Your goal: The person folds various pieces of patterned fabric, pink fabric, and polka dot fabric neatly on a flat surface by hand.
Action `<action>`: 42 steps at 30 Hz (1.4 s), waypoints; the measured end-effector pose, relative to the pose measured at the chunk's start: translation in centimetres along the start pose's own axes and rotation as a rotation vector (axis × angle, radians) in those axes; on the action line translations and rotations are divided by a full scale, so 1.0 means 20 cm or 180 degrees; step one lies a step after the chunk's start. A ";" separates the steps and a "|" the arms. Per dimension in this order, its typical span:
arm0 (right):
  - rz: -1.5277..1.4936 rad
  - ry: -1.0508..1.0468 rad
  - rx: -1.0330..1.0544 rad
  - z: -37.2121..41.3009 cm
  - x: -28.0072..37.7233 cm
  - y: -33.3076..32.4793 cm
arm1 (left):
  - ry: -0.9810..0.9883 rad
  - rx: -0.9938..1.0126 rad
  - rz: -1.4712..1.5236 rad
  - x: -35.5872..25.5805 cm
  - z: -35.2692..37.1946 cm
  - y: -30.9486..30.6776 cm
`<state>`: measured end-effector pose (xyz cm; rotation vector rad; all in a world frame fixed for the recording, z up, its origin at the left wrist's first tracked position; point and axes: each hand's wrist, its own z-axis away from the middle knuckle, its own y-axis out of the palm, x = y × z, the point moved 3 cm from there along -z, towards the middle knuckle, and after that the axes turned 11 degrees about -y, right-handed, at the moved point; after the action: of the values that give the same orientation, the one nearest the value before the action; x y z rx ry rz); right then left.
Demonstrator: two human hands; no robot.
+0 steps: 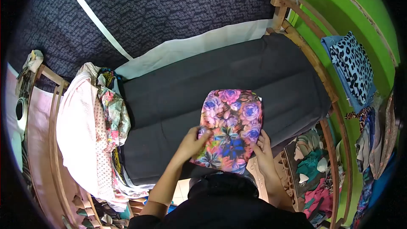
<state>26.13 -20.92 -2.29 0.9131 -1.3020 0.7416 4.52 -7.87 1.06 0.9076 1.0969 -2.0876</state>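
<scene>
A folded floral cloth (232, 121), printed in pink, purple, blue and orange, is held flat near the front edge of the black-covered table (169, 110). My left hand (190, 145) grips its left edge, with the thumb on top and the fingers partly hidden by the fabric. On the lower right edge, my right hand (264, 150) is closed round the cloth, its fingers along the side. A small white tag shows at the cloth's upper right corner.
Piled clothes (91, 131) hang over the table's left end. A folded spotted cloth (352, 65) sits on the wooden rail (316, 59) side at right. Assorted clothes (316, 174) lie lower right, beside hanging garments (373, 140). A dark patterned curtain (178, 8) hangs behind.
</scene>
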 end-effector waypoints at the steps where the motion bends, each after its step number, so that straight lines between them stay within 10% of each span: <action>1: -0.0109 -0.0057 0.0032 0.01 0.00 0.05 | -0.0224 -0.0029 -0.0247 -0.02 0.00 0.01; 5: 0.0903 -0.0572 -0.0058 0.01 -0.08 0.09 | -0.0160 0.0053 0.0210 0.02 -0.06 0.06; 9: 0.0608 -0.0450 -0.0185 -0.01 -0.02 0.08 | -0.1165 0.1450 0.3287 0.05 -0.07 0.10; 22: 0.3602 -0.2729 0.0211 -0.41 0.42 0.25 | 0.1444 -0.0488 -0.0385 -0.13 -0.68 -0.02; 29: 0.2009 -0.1671 0.0317 -0.70 0.10 0.06 | 0.0028 0.1330 0.1901 -0.21 -0.81 0.13; 32: 0.0799 -0.1040 0.0376 -0.68 0.15 -0.05 | 0.0555 0.1005 0.2150 -0.26 -0.78 0.12; 36: 0.3994 -0.1564 -0.0349 -0.61 0.19 0.00 | 0.1465 -0.1025 -0.0607 -0.34 -0.69 0.08; 42: 0.4343 -0.2323 0.0085 -0.37 0.25 0.32 | 0.2592 -0.0511 -0.1862 -0.42 -0.19 0.21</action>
<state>24.76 -11.68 3.43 0.1495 -2.6011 1.5138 13.67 -5.04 4.22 1.5590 2.1226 -2.0282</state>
